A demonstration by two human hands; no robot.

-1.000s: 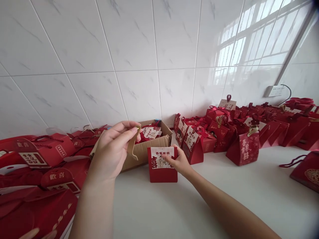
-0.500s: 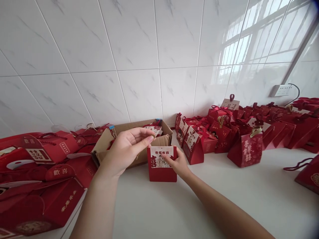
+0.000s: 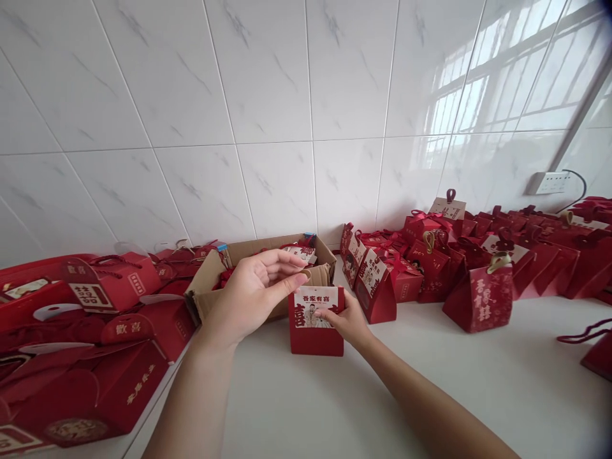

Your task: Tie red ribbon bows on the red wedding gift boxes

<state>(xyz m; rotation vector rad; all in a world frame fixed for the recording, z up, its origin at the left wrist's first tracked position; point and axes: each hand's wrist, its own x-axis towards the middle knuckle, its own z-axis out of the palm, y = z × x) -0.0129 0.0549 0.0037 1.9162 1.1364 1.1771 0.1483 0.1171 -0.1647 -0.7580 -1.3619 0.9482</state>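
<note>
A red gift box with a cream printed card on its front stands upright on the white tabletop. My right hand grips its right side, thumb across the card. Above the box's top left corner, my left hand is closed in a pinch. Something small and brownish shows at its fingertips, too little to name. Behind both hands sits an open cardboard box with red and cream pieces inside, partly hidden by my left hand.
Red gift boxes with handles are piled at the left. Several finished-looking red boxes stand at the right, among them a tent-shaped one with a gold ribbon loop. A white tiled wall closes the back, with a power strip on it.
The view has shifted slightly, so everything sits a little lower and mostly further right. My right hand keeps hold of the gift box, and my left hand stays pinched near its top.
</note>
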